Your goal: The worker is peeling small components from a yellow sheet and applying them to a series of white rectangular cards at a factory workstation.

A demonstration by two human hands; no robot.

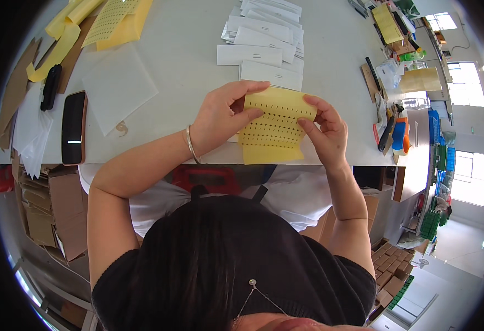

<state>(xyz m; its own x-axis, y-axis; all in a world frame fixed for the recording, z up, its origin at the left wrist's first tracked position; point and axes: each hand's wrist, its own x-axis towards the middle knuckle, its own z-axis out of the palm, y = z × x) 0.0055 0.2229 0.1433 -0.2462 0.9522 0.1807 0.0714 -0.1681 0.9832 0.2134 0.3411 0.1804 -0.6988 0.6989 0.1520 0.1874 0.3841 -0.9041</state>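
Note:
A yellow sheet with rows of small black marks (272, 149) is stretched between my two hands near the table's front edge. At its upper left, my left hand (222, 113) pinches the sheet between thumb and fingers. My right hand (327, 129) grips the upper right side the same way, thumb on the face and fingers behind. The sheet's top part bends back, and its lower end hangs near the edge. Just beyond it lies an overlapping row of white paper slips (261, 52), each with a small dark mark.
More marked yellow sheets (121, 22) lie at the far left, beside a curled yellow strip (62, 49). Nearer are a black cutter (51, 87), a phone (74, 127) and a translucent sheet (118, 88). To the right sit an orange-and-blue tape roll (401, 135) and scissors (386, 132).

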